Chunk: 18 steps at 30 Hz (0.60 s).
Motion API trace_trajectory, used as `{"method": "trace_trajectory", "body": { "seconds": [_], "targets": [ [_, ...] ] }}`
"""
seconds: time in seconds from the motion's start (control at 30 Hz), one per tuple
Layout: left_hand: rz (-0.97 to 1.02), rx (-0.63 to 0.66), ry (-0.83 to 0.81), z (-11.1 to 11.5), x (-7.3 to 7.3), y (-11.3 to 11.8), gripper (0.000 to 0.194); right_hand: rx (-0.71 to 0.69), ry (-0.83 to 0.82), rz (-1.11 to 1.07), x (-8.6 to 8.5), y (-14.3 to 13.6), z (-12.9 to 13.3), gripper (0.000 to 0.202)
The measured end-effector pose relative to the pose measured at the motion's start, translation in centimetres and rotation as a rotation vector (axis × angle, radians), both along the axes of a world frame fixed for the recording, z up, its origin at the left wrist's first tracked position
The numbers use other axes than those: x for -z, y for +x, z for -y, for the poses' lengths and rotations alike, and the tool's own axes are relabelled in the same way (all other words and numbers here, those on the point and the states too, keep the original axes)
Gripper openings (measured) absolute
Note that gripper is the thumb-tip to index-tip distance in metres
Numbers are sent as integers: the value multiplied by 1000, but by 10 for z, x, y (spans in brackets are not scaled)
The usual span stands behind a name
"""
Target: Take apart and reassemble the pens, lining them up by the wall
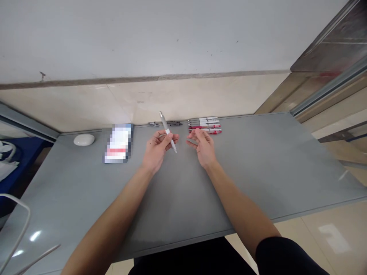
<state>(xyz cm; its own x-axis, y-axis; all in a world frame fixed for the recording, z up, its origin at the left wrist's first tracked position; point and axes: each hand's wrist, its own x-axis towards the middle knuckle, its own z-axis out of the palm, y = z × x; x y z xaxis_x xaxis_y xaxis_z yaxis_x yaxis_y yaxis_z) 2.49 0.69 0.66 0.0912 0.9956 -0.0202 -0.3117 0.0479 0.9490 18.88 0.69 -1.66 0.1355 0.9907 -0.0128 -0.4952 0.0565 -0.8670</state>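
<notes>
My left hand (157, 147) is closed on a pen (166, 129) with a white and grey barrel, gripped between thumb and fingers. The pen tilts, its metal tip pointing up and to the left. Just to the right, my right hand (204, 148) hovers with its fingers loosely curled and apart, and nothing shows between them. Beyond it lie several grey-and-white pens (203, 121) side by side, with red-and-white pens (213, 131) nearer, partly covered by the fingers. Some dark pens (173, 123) lie along the wall behind the left hand.
On the grey tabletop (177, 198), a phone with a blurred screen (117, 144) lies left of my left hand. A white rounded case (84, 139) sits farther left. A white cable (24, 225) crosses the lower left corner. A tiled wall (183, 97) bounds the back edge.
</notes>
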Motion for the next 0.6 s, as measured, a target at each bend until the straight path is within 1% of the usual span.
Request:
{"method": "trace_trajectory", "body": {
  "seconds": [0.07,0.17,0.2,0.27,0.33,0.4,0.5,0.6],
  "targets": [
    [90,-68,1,4,1,7,29,-25,59,175,-1,-2,3,24],
    [188,-105,-10,9,2,16,26,-58,180,474,-2,-3,7,23],
    [208,-106,-16,11,2,18,26,-52,213,546,-2,-3,8,23],
    [240,-98,-30,14,2,20,24,-7,243,607,-1,-2,8,21],
    [263,-83,-38,17,2,21,22,46,219,585,0,-2,7,19],
    [266,-70,-45,21,1,21,21,77,169,491,1,-2,6,20],
    [234,-49,-68,25,3,19,22,90,106,260,0,-6,3,22],
    [161,-22,-86,28,8,12,28,83,42,-22,-1,-10,0,23]
  ]
}}
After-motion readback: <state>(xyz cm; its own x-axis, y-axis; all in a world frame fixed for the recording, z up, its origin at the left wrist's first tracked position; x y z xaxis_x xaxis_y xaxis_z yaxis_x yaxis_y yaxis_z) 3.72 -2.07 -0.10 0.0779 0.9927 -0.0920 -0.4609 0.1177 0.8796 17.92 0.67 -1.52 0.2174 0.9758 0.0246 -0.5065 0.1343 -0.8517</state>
